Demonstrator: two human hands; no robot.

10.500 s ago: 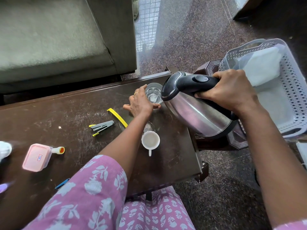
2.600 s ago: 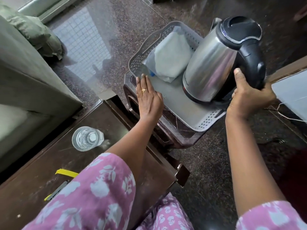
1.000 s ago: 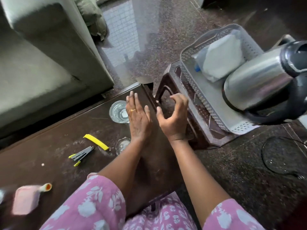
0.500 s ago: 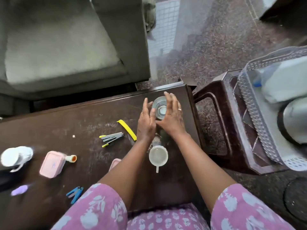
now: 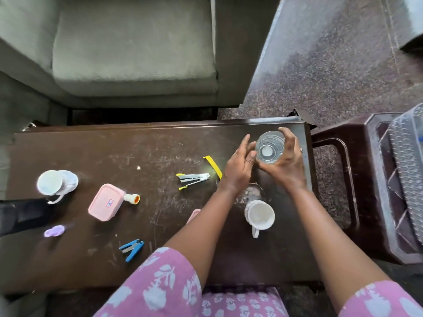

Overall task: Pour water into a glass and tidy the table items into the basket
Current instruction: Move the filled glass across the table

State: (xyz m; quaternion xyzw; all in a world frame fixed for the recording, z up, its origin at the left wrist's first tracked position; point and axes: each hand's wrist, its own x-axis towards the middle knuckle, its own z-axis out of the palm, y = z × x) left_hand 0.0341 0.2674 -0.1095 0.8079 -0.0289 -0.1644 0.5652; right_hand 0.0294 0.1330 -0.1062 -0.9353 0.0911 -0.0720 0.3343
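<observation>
A clear glass (image 5: 270,146) with water stands near the far right corner of the dark wooden table (image 5: 160,145). My left hand (image 5: 239,172) presses against its left side, thumb on the glass. My right hand (image 5: 287,167) wraps around its right and near side. The grey perforated basket (image 5: 408,156) shows only partly at the right edge, on a brown plastic stool (image 5: 357,179). On the table lie a white mug (image 5: 259,216), a grey-yellow stapler (image 5: 193,178), a yellow strip (image 5: 212,165), a pink box (image 5: 106,201) and a blue stapler (image 5: 131,248).
A second white mug (image 5: 55,183) and a purple item (image 5: 54,231) sit at the table's left end. A small orange-capped bottle (image 5: 132,199) lies beside the pink box. A pink object (image 5: 193,215) peeks from under my left forearm. A grey sofa (image 5: 132,49) stands behind the table.
Both hands have closed in around the glass from either side. The view has swung left, so the kettle and most of the basket have dropped out of sight.
</observation>
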